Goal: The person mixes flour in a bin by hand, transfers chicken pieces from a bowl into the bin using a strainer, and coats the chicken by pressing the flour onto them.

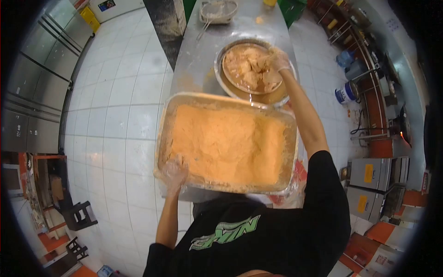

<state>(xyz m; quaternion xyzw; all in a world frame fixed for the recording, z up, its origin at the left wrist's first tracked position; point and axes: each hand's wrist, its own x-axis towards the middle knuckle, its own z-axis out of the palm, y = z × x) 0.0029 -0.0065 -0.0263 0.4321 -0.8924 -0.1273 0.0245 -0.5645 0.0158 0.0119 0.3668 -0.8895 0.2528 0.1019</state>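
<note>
A rectangular tub (221, 187) with rounded corners and a powder-smeared rim stands at the near end of the smooth metal table (191, 60), holding fine, matte orange powder (221, 134), heaped in soft mounds with shallow hollows. The left hand (174, 173), pale with dust, is at the tub's near left corner; whether its fingers are spread or pressed together I cannot tell. Just beyond the tub sits a wide round basin (218, 76), with a smaller shallow bowl inside it. That bowl contains glossy, irregular, soft-looking pieces (249, 67) in wet orange-brown liquid. The right hand (278, 60), in what looks like a thin clear glove, reaches past the tub to the right side of these pieces; I cannot tell whether its fingers pinch one. Farther beyond the tub lies a long-handled mesh strainer (219, 11), dusted pale.
</note>
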